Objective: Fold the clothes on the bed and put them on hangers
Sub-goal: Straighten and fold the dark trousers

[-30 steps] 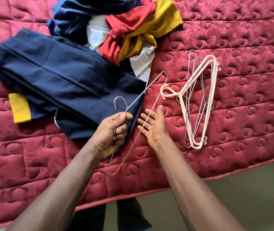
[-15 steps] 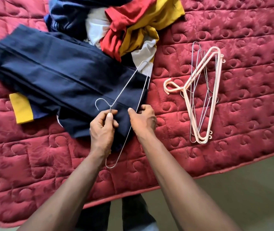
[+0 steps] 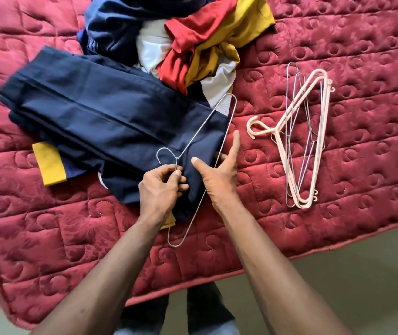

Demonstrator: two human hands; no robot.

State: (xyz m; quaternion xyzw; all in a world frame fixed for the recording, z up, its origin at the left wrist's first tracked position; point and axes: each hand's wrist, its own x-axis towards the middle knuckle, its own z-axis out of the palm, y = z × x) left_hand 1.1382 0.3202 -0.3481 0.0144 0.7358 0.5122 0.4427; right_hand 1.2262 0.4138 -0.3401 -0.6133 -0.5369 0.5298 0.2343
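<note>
Half a second ago my right hand (image 3: 219,175) was curled over the bar of the wire hanger (image 3: 199,130). Now its fingers are spread and straight, thumb out to one side, and the bar runs across them without my closing on it. A moment before that, the hanger lay mostly off the edge of the cloth, over the red quilt (image 3: 338,32). It now lies across the near end of the folded navy trousers (image 3: 111,117), its far corner up by the pile of unfolded clothes (image 3: 193,32) and its near corner over the quilt beside my left wrist. To me that means the hanger is lined up and the trousers go over the bar next. That is not yet done, since the wire lies on top of the cloth. My left hand (image 3: 161,187) pinches the hanger's neck just below the hook, thumb and fingertips tight on it. The spare hangers (image 3: 319,141) lie well apart to my right.
</note>
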